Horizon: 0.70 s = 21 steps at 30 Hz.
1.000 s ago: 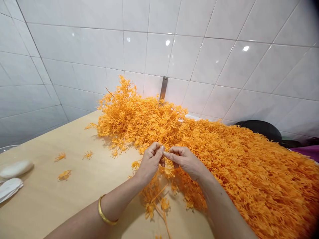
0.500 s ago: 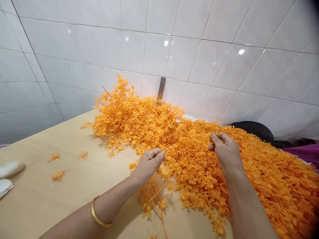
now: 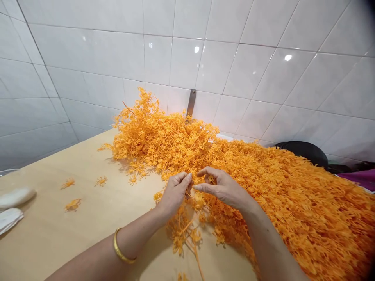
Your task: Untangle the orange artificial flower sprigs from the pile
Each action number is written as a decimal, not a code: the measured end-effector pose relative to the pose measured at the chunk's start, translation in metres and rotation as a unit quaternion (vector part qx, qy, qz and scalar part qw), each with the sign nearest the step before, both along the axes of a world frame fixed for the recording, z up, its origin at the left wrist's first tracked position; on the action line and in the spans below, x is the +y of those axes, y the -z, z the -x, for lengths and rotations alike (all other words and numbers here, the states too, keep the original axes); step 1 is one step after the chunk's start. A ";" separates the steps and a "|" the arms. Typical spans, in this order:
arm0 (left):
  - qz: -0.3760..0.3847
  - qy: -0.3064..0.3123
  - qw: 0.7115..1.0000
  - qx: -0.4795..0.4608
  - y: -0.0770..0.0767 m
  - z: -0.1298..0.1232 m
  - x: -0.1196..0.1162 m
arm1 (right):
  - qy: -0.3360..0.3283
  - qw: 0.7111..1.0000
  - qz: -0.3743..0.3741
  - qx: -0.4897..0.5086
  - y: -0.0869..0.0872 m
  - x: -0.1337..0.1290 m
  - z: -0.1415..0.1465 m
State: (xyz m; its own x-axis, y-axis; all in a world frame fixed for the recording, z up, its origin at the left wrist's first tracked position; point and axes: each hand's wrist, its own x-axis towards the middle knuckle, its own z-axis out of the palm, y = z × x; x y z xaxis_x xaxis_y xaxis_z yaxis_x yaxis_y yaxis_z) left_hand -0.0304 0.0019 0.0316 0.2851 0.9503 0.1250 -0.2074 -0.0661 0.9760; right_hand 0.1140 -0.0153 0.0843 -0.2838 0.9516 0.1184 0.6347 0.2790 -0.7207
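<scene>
The left hand (image 3: 175,191) pinches a thin orange plastic sprig (image 3: 183,230) firmly between thumb and fingers, right at the edge of a tangled orange sprig heap (image 3: 263,183)! The right hand (image 3: 224,188) hovers half open beside it, gripping nothing.

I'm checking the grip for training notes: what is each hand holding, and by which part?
The left hand pinches a hanging orange sprig at its upper stem, between thumb and fingertips. The right hand is parted and appears to hold nothing.
</scene>
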 end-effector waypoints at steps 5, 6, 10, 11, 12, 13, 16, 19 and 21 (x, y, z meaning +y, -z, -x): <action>-0.010 0.026 0.999 0.019 -0.003 0.001 -0.002 | -0.012 0.999 -0.043 -0.013 0.008 0.006 0.004; -0.013 0.032 0.999 0.029 -0.004 0.001 -0.002 | 0.007 0.998 -0.058 -0.015 0.006 0.006 0.000; 0.023 0.003 0.999 0.027 -0.003 0.003 0.001 | 0.251 0.952 -0.158 -0.074 -0.007 0.003 -0.038; 0.040 -0.012 0.999 0.014 -0.002 0.003 0.003 | 0.315 0.928 -0.169 -0.108 -0.010 0.002 -0.048; 0.055 -0.025 0.998 -0.001 0.000 0.003 0.004 | 0.366 0.901 -0.174 -0.152 -0.012 0.001 -0.058; 0.066 -0.034 0.997 -0.015 0.002 0.002 0.006 | 0.402 0.876 -0.178 -0.197 -0.013 0.000 -0.065; 0.076 -0.048 0.995 -0.034 0.009 0.001 0.010 | 0.442 0.818 -0.217 -0.297 -0.013 -0.002 -0.069; 0.059 -0.061 0.996 -0.025 0.011 0.000 0.010 | 0.385 0.849 -0.223 -0.284 -0.015 -0.004 -0.050; 0.039 -0.073 0.996 -0.014 0.009 0.000 0.009 | 0.293 0.918 -0.170 -0.207 -0.018 -0.006 -0.030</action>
State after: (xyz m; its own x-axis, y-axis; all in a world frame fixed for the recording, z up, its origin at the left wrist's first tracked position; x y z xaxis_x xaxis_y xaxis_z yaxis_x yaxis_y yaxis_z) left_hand -0.0305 0.0109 0.0230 0.1405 0.9886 0.0548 -0.2280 -0.0215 0.9734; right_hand 0.1444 -0.0214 0.1021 0.1768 0.8835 0.4337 0.9476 -0.0336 -0.3178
